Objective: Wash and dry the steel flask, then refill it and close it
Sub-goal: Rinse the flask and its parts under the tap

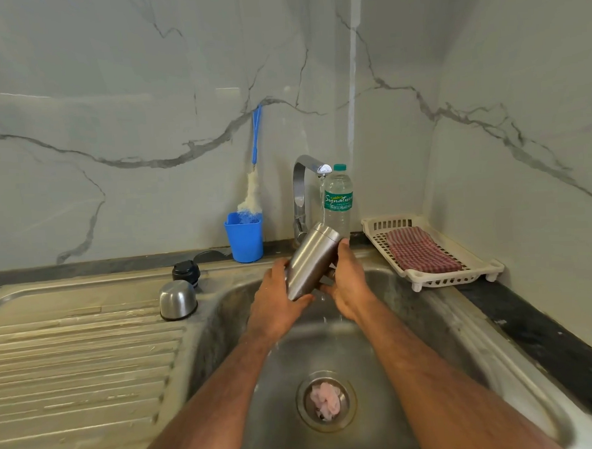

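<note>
While I held the brushed-steel cylindrical flask [311, 262] over the steel sink [412, 307], it slanted up toward the far right, left hand [279, 299] gripping its near end, right hand [346, 283] clasping its side.

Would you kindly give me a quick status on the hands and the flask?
Left hand and right hand both gripping steel flask, tilted over sink. Cup lid and black stopper off, on drainboard. Nothing in the way.
</note>
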The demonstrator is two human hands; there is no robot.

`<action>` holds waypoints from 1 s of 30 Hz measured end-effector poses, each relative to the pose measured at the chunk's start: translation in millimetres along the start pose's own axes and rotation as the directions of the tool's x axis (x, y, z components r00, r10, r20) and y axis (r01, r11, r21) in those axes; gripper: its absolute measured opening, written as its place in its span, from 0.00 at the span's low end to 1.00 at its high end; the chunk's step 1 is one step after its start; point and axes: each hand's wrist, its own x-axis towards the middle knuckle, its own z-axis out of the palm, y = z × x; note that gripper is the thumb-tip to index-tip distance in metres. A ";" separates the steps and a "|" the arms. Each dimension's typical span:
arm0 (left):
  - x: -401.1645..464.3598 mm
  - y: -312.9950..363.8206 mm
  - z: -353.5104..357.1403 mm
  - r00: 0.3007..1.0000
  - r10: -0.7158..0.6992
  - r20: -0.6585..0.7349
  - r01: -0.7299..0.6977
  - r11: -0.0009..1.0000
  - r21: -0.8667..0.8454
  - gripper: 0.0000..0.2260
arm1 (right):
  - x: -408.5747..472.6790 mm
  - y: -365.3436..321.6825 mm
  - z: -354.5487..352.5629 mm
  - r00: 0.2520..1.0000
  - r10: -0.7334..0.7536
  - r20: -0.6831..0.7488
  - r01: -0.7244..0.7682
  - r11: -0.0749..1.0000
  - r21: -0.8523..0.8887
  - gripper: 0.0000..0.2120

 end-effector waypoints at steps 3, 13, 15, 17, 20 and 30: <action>1.5 -4.4 -1.8 1.000 0.004 0.009 -0.005 0.999 0.047 0.40 | -2.1 1.6 -1.8 1.000 0.003 0.027 -0.004 1.000 0.013 0.28; 5.2 2.9 -5.6 0.992 0.072 -0.104 -0.024 0.916 0.400 0.39 | 2.3 0.5 -10.8 1.000 -0.008 -0.013 0.008 1.000 0.009 0.29; 5.7 2.4 -6.8 0.993 0.067 -0.092 -0.025 0.915 0.402 0.39 | 3.1 1.3 -11.8 1.000 0.002 -0.021 -0.002 1.000 0.003 0.30; 6.5 2.5 -8.6 0.993 0.073 -0.089 -0.032 0.919 0.393 0.38 | 3.5 0.9 -13.2 1.000 0.003 -0.022 -0.003 1.000 -0.001 0.30; 6.9 1.9 -9.5 0.990 0.090 -0.105 -0.045 0.929 0.367 0.38 | 3.1 -0.7 -14.6 1.000 -0.003 -0.006 0.002 1.000 -0.019 0.29; 9.2 -2.2 -12.6 0.976 -0.056 0.209 0.131 0.921 -0.366 0.33 | -0.1 2.1 -10.5 0.995 0.034 0.096 -0.023 0.994 -0.111 0.31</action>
